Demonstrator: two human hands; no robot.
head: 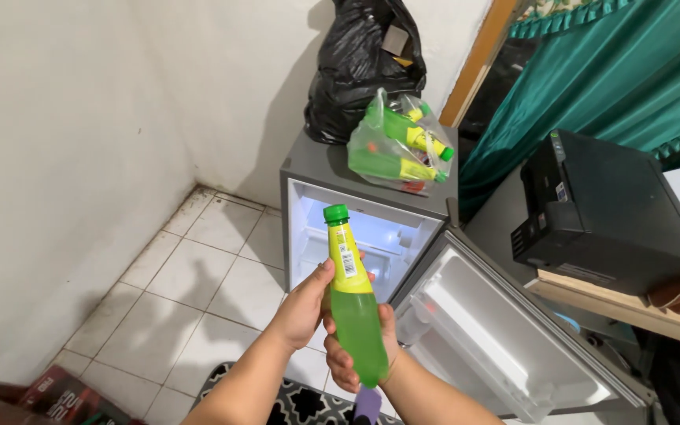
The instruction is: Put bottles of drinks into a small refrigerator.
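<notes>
Both hands hold 1 green bottle (353, 303) upright in front of the open mini fridge (371, 236). The left hand (304, 308) is wrapped around the bottle's left side at the bottom edge of its yellow label, thumb across the front; the right hand (360, 354) cups the lower body from behind and beneath, fingers curled around it. Both hands are closed on the bottle, which carries a green cap and is full of pale green liquid.

The fridge stands in the corner of the tiled floor (190, 275), its door (505, 338) swung out to the right, its lit interior showing behind the bottle. What can be seen of the inside looks bare, though the bottle and hands hide part of it.

On the fridge's top, at the right front edge, lies a clear plastic bag (397, 145) with at least 3 more green bottles of the same kind inside. Behind it, at the back left corner, sits a black plastic bag (360, 67).

Judging from this, 1 bottle is out of the bag and in hand, not yet in the fridge; the others remain bagged on top
</notes>
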